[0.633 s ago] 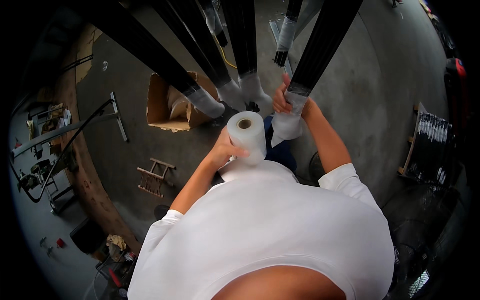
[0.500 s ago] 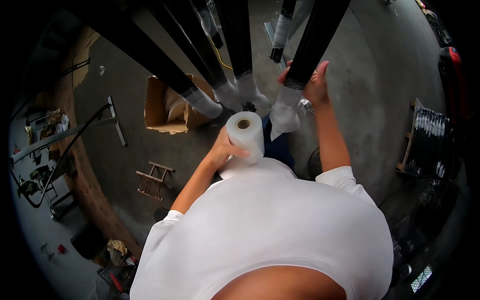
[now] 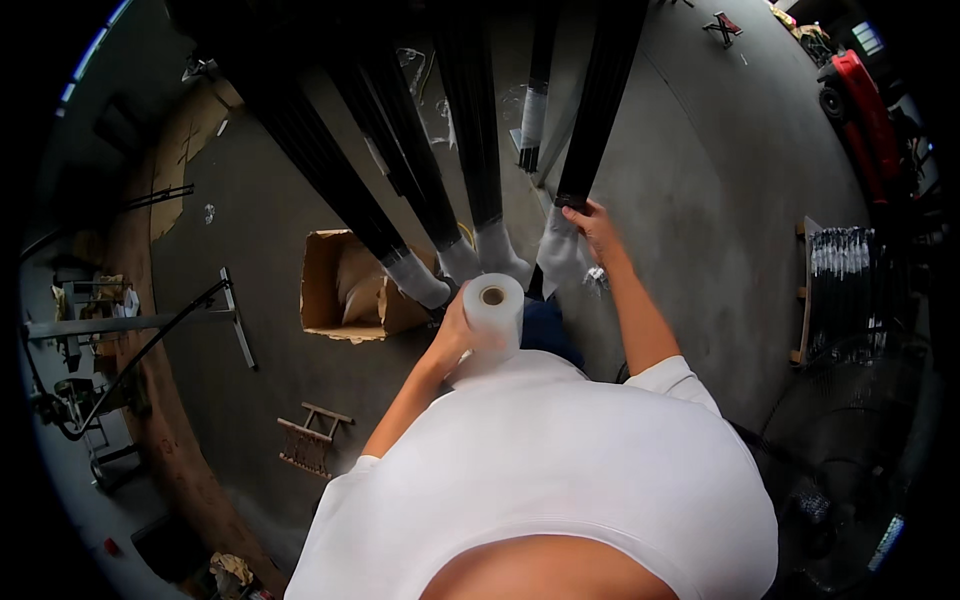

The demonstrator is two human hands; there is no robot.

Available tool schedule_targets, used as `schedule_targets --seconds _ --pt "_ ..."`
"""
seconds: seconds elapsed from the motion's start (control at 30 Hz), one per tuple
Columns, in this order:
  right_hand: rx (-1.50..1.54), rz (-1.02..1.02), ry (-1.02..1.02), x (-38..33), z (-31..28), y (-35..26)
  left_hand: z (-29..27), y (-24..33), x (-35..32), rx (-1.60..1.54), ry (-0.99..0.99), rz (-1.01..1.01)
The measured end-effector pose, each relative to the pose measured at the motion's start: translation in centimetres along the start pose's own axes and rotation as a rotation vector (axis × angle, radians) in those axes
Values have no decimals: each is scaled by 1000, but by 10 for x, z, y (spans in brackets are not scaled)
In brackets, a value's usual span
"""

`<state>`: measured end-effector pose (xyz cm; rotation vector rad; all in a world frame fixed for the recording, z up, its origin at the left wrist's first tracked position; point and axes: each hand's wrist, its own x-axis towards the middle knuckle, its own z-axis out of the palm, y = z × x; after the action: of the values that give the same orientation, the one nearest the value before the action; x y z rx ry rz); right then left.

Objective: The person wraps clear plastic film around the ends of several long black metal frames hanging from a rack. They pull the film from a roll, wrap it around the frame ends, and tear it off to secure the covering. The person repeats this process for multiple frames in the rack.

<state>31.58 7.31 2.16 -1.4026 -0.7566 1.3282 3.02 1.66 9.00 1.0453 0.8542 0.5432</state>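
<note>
A thick roll of clear-white stretch film stands upright before my body, its brown core showing on top. My left hand is closed round its left side. My right hand grips the end of the rightmost long black bundle, with the thumb on top where the white film wrapping begins. The fingers beneath are partly hidden. To the left, several more black bundles run away from me, their near ends also wrapped in whitish film.
An open cardboard box sits on the floor at left, near a small wooden stool. Metal stands are at far left. A stack of film-wrapped black lengths lies at right, with a red vehicle beyond.
The view has shifted, so the bundles and floor things appear lower. My right hand, its fingers spread beside the bundle before, now grips its end. My left hand still holds the roll.
</note>
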Motion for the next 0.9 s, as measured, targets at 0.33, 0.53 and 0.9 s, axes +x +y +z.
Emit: schedule_targets --seconds 0.33,0.53,0.9 --pt "-143 -9 270 -2 6 8 -21 22 -15 -1 52 120" --pt "-53 -569 591 -50 54 -85 -45 6 -19 -17 46 187" --pt "301 -1692 -556 -244 190 -314 -44 35 -19 -258 -146 275"
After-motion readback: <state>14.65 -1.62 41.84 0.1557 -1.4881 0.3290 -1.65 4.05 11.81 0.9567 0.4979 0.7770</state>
